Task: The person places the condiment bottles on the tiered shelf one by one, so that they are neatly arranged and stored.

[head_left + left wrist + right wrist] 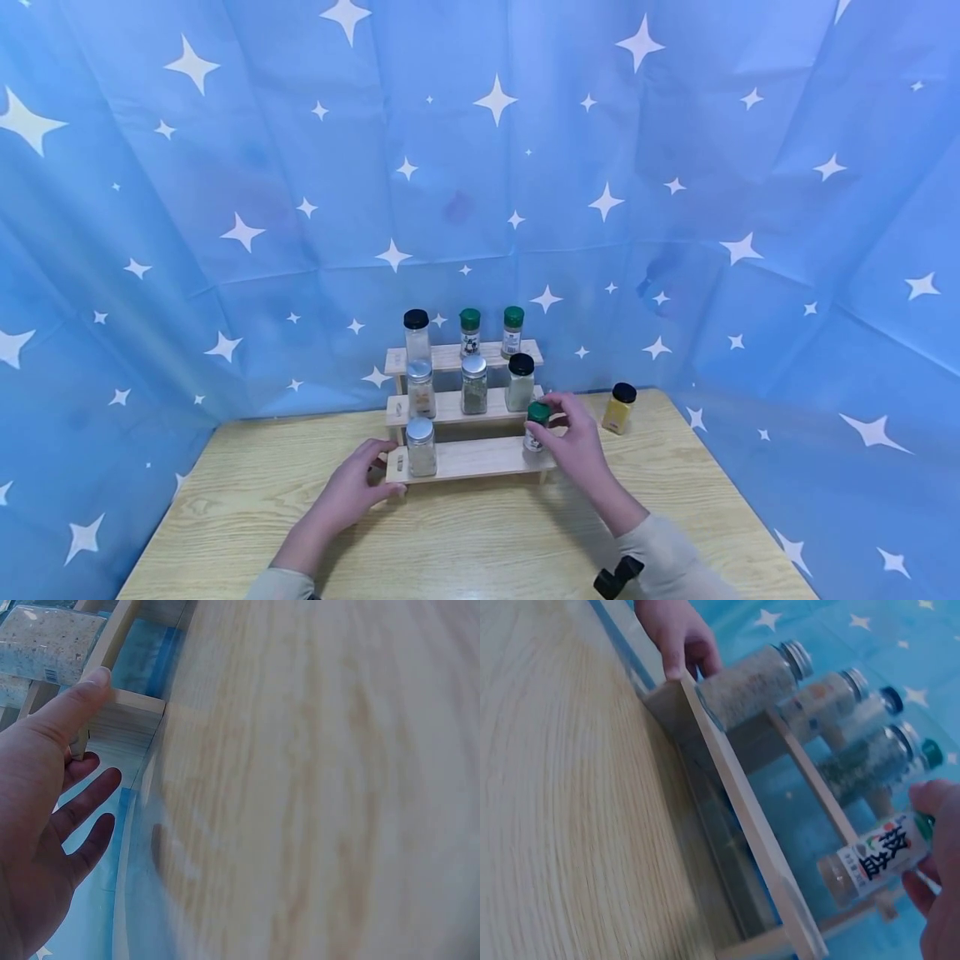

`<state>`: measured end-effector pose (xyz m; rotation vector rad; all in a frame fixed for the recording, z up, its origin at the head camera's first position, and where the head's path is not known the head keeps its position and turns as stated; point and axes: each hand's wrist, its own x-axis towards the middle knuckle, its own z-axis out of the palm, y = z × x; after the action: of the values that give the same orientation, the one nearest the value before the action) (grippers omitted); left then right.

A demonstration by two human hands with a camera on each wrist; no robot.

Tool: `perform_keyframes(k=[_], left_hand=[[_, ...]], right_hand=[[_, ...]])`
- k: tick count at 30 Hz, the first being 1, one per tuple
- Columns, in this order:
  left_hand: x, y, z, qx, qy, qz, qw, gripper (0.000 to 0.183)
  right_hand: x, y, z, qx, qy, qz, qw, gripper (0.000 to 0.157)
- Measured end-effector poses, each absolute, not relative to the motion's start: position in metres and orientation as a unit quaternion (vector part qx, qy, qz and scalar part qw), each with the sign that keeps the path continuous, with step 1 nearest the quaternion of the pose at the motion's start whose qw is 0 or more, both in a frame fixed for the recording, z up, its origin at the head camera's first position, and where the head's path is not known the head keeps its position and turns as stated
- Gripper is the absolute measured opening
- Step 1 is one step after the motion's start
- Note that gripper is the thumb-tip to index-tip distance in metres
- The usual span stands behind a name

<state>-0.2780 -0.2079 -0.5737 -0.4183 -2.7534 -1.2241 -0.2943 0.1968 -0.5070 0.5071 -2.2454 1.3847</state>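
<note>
My left hand [356, 483] grips the left end of a three-tier wooden spice rack [480, 460], thumb at the front edge of the lowest tier. With my right hand [581, 446] I hold a green-capped spice jar [881, 855] by its top, its base close over that tier's right end. A silver-capped jar [422, 457] stands at the left of the same tier. On the middle tier are two silver-capped jars [474, 392] and a black-capped jar [521, 387]. The top tier bears another black-capped jar [417, 337] and two green-capped jars [470, 337].
A yellow spice jar with a black cap [618, 410] stands on the wooden table [262, 492], right of the rack. Behind the table hangs a blue curtain [315, 208] with white stars.
</note>
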Motion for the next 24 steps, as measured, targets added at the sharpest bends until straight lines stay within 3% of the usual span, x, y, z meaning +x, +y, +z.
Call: perform_keyframes(k=[24], left_hand=[[-0.28, -0.209, -0.577, -0.14, -0.904, -0.4, 0.049, 0.07]], right_hand=[[-0.293, 0.124, -0.517, 0.23, -0.802, 0.53, 0.148, 0.039]])
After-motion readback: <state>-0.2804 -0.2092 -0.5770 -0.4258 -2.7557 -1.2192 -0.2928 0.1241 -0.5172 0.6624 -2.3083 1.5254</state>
